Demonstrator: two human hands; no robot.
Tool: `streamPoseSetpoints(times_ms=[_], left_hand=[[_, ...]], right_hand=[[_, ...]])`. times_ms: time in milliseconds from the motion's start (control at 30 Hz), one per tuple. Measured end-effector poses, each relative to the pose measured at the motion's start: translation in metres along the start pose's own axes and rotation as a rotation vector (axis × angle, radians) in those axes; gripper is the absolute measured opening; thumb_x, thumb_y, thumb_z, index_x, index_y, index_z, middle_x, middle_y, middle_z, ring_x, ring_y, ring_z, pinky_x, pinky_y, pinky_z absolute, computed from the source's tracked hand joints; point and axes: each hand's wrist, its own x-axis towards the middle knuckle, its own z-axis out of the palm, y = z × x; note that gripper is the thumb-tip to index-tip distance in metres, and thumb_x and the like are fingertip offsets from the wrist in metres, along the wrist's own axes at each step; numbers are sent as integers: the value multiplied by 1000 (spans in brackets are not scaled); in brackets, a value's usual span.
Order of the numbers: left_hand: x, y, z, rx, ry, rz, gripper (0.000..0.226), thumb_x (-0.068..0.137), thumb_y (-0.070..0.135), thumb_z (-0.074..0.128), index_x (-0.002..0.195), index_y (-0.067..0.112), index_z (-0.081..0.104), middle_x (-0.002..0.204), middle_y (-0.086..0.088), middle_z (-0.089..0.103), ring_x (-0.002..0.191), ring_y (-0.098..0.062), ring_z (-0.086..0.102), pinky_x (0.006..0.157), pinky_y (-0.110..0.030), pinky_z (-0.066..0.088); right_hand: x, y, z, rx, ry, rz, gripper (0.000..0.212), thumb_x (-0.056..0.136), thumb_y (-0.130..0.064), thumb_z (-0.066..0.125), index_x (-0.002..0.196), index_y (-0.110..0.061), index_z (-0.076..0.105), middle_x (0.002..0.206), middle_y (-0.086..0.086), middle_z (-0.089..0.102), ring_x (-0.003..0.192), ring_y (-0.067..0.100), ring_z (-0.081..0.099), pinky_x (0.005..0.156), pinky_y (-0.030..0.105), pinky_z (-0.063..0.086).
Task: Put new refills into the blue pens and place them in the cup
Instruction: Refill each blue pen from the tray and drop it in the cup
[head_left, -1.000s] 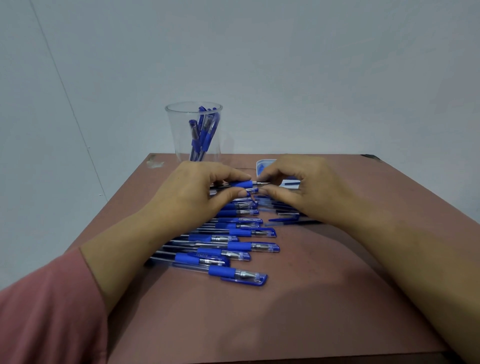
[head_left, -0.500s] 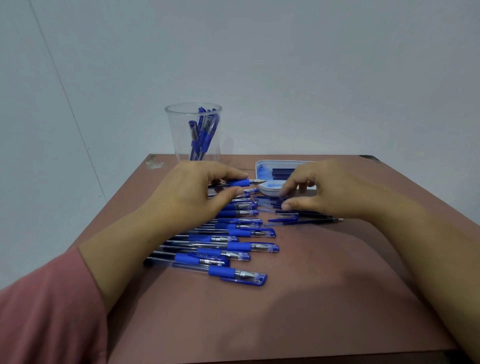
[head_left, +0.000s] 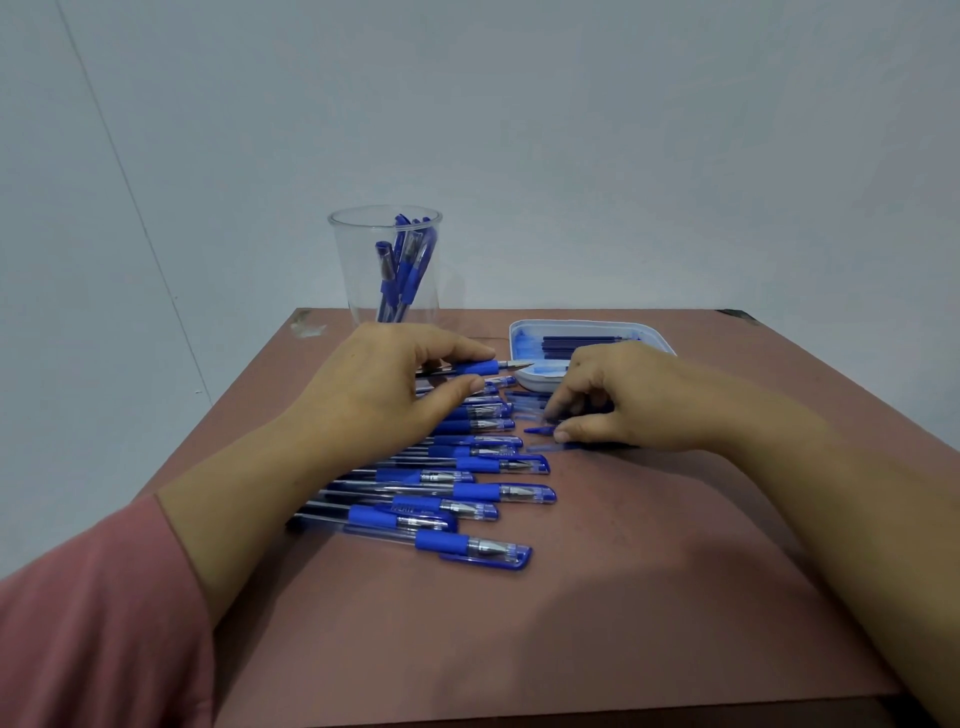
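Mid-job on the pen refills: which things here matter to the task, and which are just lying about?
Part of the job:
- pen held in the left hand
- row of pens
- tray with refills
- cup, pens inside
- loose pen parts at the right hand

Just there:
- table and its chipped corner
- wall
- sleeve
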Motion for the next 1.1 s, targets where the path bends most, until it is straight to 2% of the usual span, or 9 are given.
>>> streamPoseSetpoints(times_ms=[167,267,433,567,633,800,900,967,1100], left_hand=[[0,0,0,-8,-1,2,30,86,33,67,115,37,67,86,38,53,87,9,59,74,-13,47],[0,-2,-1,0,-6,0,30,86,33,67,115,38,67,86,38,53,87,9,58,75,-14,48],[0,-3,0,4,-2,2,30,86,31,69,115,38,67,84,39,52,85,9,58,73,-14,47],[1,-2,0,4,-7,6,30,86,32,68,116,38,67,85,38,52,85,12,57,72,-10,44],[0,-2,0,0,-6,6,30,85,33,68,115,38,67,86,38,52,86,12,57,74,-11,46],[0,-2,-1,-9,-2,3,30,86,34,67,115,39,67,85,39,53,86,10,58,73,-13,46],[0,-2,-1,-7,8,1,29,86,34,67,115,39,67,84,40,52,86,11,57,72,-11,45],[0,-2,-1,-2,18,6,29,86,34,67,115,38,67,84,40,52,86,12,57,72,-10,44],[-1,0,-1,-27,20,19,28,85,35,68,113,39,68,82,42,52,88,13,57,69,-5,44]], right_hand=[[2,-2,3,-7,1,-21,16,86,-40,68,102,-38,68,91,-18,52,83,-6,51,70,12,38],[2,-1,0,26,95,-32,10,86,-39,67,93,-43,63,91,-24,56,87,-6,54,75,14,39],[-1,-5,-5,151,287,-63,19,74,-43,68,92,-43,59,91,-17,67,90,3,63,85,38,52],[-1,-11,-5,208,388,-86,23,73,-32,77,89,-38,62,88,-19,67,86,5,63,83,44,52],[-1,-14,-3,231,429,-99,22,72,-30,79,85,-38,62,87,-23,66,84,1,62,83,43,51],[1,-16,0,260,487,-91,17,67,-49,70,81,-42,63,87,-27,66,85,-4,64,83,38,53],[1,-14,0,297,507,-127,20,72,-32,79,79,-38,61,80,-22,66,82,-5,63,79,15,49],[0,-14,-2,313,519,-154,27,74,-23,79,79,-38,59,78,-28,64,81,-6,62,74,5,44],[2,-14,1,304,523,-165,22,73,-34,79,78,-42,59,81,-35,63,83,-7,63,78,13,46]])
